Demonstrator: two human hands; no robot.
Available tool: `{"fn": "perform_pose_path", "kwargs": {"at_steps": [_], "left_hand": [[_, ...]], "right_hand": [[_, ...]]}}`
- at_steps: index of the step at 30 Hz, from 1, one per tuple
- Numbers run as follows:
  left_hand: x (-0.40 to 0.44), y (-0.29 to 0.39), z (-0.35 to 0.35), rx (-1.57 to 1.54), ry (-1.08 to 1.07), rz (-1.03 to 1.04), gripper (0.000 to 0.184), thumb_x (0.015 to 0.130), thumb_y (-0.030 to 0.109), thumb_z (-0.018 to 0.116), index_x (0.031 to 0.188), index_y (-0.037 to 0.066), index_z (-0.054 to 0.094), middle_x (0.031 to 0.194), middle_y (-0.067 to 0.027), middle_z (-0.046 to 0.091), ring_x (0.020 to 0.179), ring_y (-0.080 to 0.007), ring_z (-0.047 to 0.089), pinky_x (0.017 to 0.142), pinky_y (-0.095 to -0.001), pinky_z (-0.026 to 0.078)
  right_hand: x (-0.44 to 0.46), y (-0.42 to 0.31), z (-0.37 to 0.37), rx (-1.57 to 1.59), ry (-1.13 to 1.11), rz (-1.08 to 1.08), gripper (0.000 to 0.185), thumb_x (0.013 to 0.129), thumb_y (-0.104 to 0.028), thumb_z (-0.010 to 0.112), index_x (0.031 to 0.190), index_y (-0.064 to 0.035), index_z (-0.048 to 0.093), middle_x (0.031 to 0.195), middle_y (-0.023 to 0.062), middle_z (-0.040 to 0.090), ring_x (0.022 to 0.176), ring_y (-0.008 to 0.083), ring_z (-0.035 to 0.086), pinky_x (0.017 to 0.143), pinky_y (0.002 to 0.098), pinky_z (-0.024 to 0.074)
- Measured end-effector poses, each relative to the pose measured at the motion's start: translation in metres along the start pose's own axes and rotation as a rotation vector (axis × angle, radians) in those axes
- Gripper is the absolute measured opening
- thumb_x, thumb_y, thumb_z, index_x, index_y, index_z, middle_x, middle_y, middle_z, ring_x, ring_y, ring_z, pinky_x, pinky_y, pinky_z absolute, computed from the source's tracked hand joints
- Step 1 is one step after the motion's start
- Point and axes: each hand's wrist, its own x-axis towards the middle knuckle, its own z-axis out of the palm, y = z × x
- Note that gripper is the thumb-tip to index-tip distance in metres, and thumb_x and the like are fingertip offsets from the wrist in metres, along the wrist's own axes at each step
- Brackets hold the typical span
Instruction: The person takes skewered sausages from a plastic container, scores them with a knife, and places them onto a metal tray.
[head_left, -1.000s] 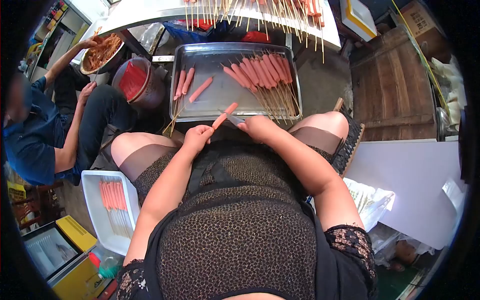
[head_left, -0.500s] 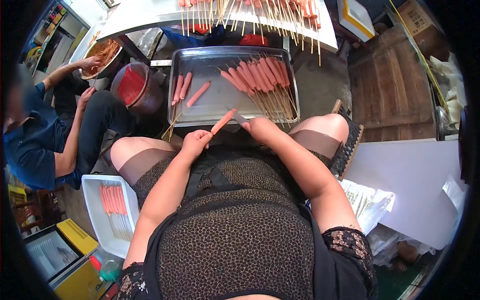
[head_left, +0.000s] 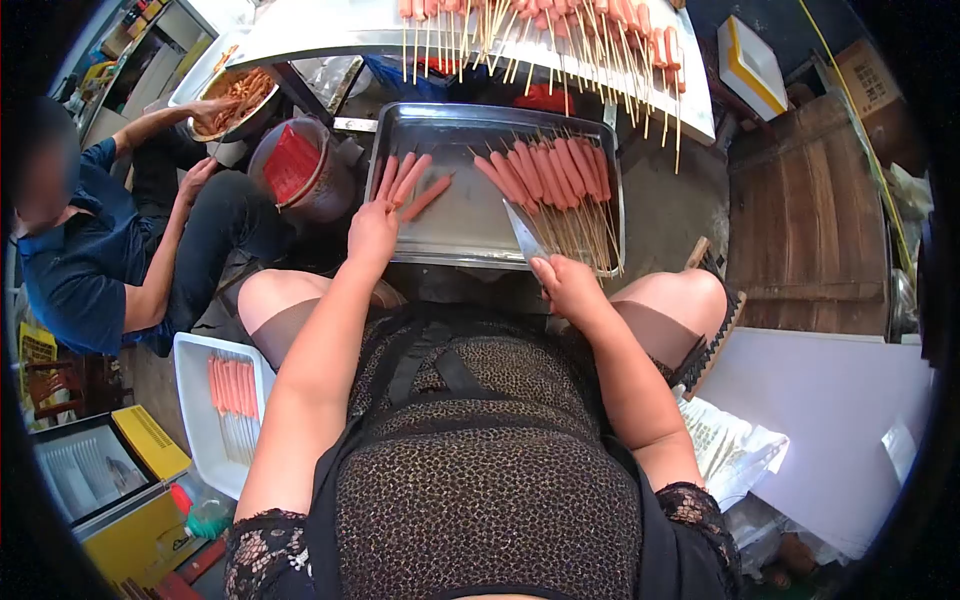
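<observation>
My left hand [head_left: 373, 235] is at the left front rim of the metal tray [head_left: 450, 252], its fingers closed at the lower end of a pink sausage [head_left: 412, 178]. Other sausages lie close beside that one, and the hand covers some of their lower ends. In my right hand [head_left: 568, 285] is a knife [head_left: 523, 232], its blade pointing up and left over the tray's front edge. Right of the blade, a pile of skewered sausages [head_left: 555, 172] lies in the tray, with sticks toward me.
Many skewered sausages [head_left: 640, 40] overhang the white table [head_left: 330, 40] ahead. At left, a person [head_left: 90, 250] reaches into a bowl [head_left: 240, 100] beside a bucket [head_left: 300, 185]. A white bin [head_left: 190, 370] holds more skewers. A wooden board [head_left: 805, 220] stands at right.
My left hand has moved up and left to the tray with the sausage, which now lies among the left ones. My right hand has moved right and slightly down with the knife, away from the sausage.
</observation>
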Motion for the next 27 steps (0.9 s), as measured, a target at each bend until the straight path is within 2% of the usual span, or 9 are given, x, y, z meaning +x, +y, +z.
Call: {"fn": "perform_pose_path", "kwargs": {"at_steps": [1, 2, 4, 7, 9, 12, 14, 21, 27], "left_hand": [[-0.012, 0.029, -0.021, 0.001, 0.002, -0.006, 0.049, 0.082, 0.007, 0.038, 0.130, 0.015, 0.045, 0.139, -0.0094, 0.038, 0.131, -0.0212, 0.032, 0.104, -0.0290, 0.031], [-0.021, 0.051, -0.038, 0.190, -0.189, 0.009, 0.053, 0.083, 0.008, 0.036, 0.135, 0.017, 0.037, 0.144, -0.0071, 0.029, 0.135, -0.0205, 0.021, 0.108, -0.0300, 0.023], [-0.022, 0.057, -0.043, 0.382, -0.377, 0.018, 0.059, 0.083, 0.008, 0.034, 0.141, 0.020, 0.029, 0.148, -0.0047, 0.021, 0.139, -0.0197, 0.009, 0.112, -0.0310, 0.016], [0.004, 0.011, 0.002, 0.466, -0.301, 0.044, 0.049, 0.084, 0.011, 0.040, 0.132, 0.016, 0.041, 0.136, -0.0113, 0.039, 0.131, -0.0272, 0.030, 0.107, -0.0375, 0.028], [0.040, -0.073, 0.070, 0.561, 0.119, -0.046, 0.034, 0.083, 0.012, 0.046, 0.116, 0.011, 0.051, 0.117, -0.0123, 0.050, 0.111, -0.0292, 0.048, 0.096, -0.0412, 0.039], [0.045, -0.092, 0.084, 0.619, 0.352, 0.102, 0.018, 0.082, 0.013, 0.049, 0.100, 0.008, 0.052, 0.104, -0.0096, 0.051, 0.092, -0.0256, 0.054, 0.081, -0.0393, 0.048], [0.047, -0.091, 0.085, 0.599, 0.331, 0.039, 0.017, 0.084, 0.012, 0.048, 0.099, 0.007, 0.052, 0.104, -0.0110, 0.052, 0.092, -0.0272, 0.056, 0.078, -0.0390, 0.050], [0.056, -0.094, 0.081, 0.360, 0.147, -0.190, 0.016, 0.085, 0.011, 0.047, 0.098, 0.003, 0.052, 0.089, -0.0179, 0.063, 0.081, -0.0350, 0.064, 0.071, -0.0443, 0.051], [0.018, -0.065, 0.039, 0.320, 0.185, -0.080, 0.019, 0.088, 0.016, 0.042, 0.095, 0.004, 0.054, 0.087, -0.0192, 0.064, 0.082, -0.0357, 0.063, 0.071, -0.0461, 0.050]], "right_hand": [[0.005, 0.006, 0.005, -0.006, 0.007, -0.013, 0.045, 0.092, -0.040, 0.046, 0.073, 0.0007, 0.053, 0.058, 0.0114, 0.055, 0.048, 0.0235, 0.056, 0.050, 0.0363, 0.0443], [0.010, 0.015, 0.009, -0.026, 0.008, -0.080, 0.040, 0.092, -0.037, 0.048, 0.077, -0.0002, 0.053, 0.057, 0.0042, 0.051, 0.044, 0.0129, 0.049, 0.043, 0.0288, 0.0404], [0.009, 0.011, 0.008, -0.024, -0.004, -0.067, 0.040, 0.092, -0.037, 0.048, 0.076, -0.0003, 0.053, 0.057, 0.0040, 0.051, 0.043, 0.0128, 0.048, 0.043, 0.0288, 0.0402], [0.013, 0.017, 0.009, -0.010, -0.008, -0.073, 0.040, 0.092, -0.037, 0.048, 0.076, -0.0003, 0.052, 0.057, 0.0036, 0.051, 0.043, 0.0128, 0.048, 0.043, 0.0286, 0.0399], [0.015, 0.019, 0.010, 0.003, -0.007, -0.095, 0.041, 0.092, -0.037, 0.048, 0.076, -0.0003, 0.052, 0.057, 0.0033, 0.050, 0.043, 0.0129, 0.048, 0.043, 0.0284, 0.0398], [0.016, 0.014, 0.011, -0.025, 0.002, -0.062, 0.040, 0.092, -0.037, 0.048, 0.076, -0.0003, 0.052, 0.057, 0.0032, 0.050, 0.044, 0.0125, 0.048, 0.043, 0.0281, 0.0397], [0.012, 0.007, 0.009, -0.063, 0.008, -0.061, 0.042, 0.091, -0.038, 0.047, 0.077, 0.0010, 0.056, 0.061, 0.0147, 0.056, 0.057, 0.0296, 0.057, 0.058, 0.0395, 0.0442], [0.011, 0.005, 0.009, -0.013, -0.031, -0.008, 0.041, 0.091, -0.037, 0.047, 0.079, 0.0006, 0.055, 0.061, 0.0131, 0.056, 0.054, 0.0270, 0.056, 0.055, 0.0378, 0.0437], [0.010, 0.003, 0.007, -0.009, -0.043, -0.001, 0.041, 0.091, -0.039, 0.048, 0.080, 0.0000, 0.055, 0.059, 0.0097, 0.054, 0.050, 0.0226, 0.053, 0.052, 0.0361, 0.0428]]}}
